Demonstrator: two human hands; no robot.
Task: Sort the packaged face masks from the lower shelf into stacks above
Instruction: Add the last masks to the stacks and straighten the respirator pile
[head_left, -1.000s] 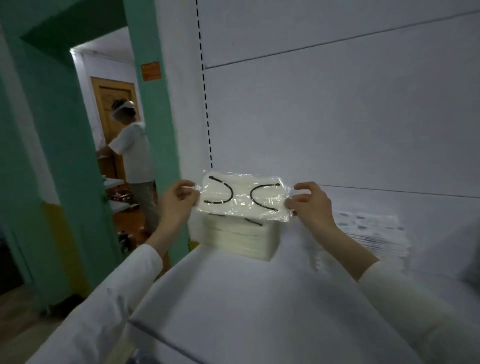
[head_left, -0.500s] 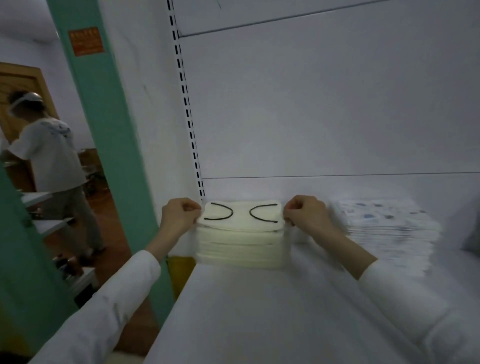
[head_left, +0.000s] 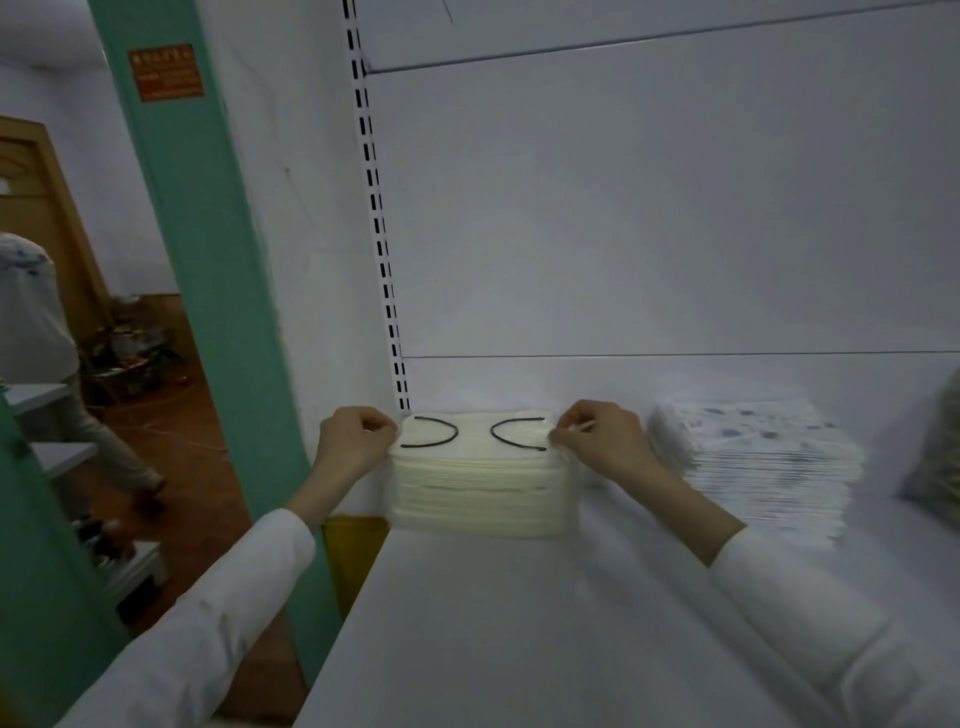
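Observation:
A packaged cream mask with black ear loops (head_left: 475, 435) lies on top of a stack of cream masks (head_left: 478, 493) at the back left of the white shelf (head_left: 519, 623). My left hand (head_left: 356, 441) pinches the package's left edge and my right hand (head_left: 597, 439) pinches its right edge. Both hands rest at the stack's top corners. To the right stands a second stack of white masks with blue print (head_left: 758, 467).
A slotted shelf upright (head_left: 382, 249) runs up the back left corner. Beside it stands a green pillar (head_left: 208, 260). A person (head_left: 31, 332) is in the room beyond on the left. A mottled bag (head_left: 940, 457) sits at the right edge.
Both hands lowered the packaged mask from the air onto the cream stack and still hold its edges. The view has shifted right and closer to the shelf.

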